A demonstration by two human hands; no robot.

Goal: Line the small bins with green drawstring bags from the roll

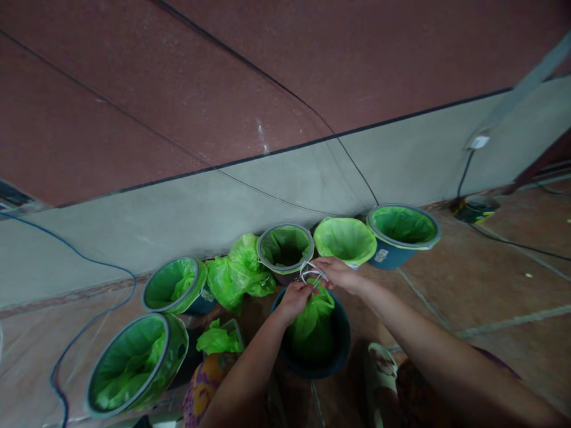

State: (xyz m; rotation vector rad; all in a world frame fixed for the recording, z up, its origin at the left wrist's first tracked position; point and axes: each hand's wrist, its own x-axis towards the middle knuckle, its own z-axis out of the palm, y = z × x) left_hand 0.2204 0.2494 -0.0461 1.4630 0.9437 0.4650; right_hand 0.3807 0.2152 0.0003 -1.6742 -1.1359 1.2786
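A light green plastic bag (312, 330) stands gathered inside a dark bucket (342, 345) in front of me. My left hand (294, 302) is closed at the bag's bunched neck, its fingertips pinching there. Just right of it and slightly higher, my right hand (338, 275) is closed on a white cord (307, 267), which loops above the bag's top. The two hands nearly meet over the bucket. Exactly how the cord passes round the neck is too small to tell.
Along the wall stand bin-lined buckets: a grey-rimmed one (285, 264), a pale green one (343, 261) and a blue one (392, 255). Filled green bags (243, 270) lie left, near two more lined buckets (147, 318). A blue cable (96, 315) crosses the tiled floor.
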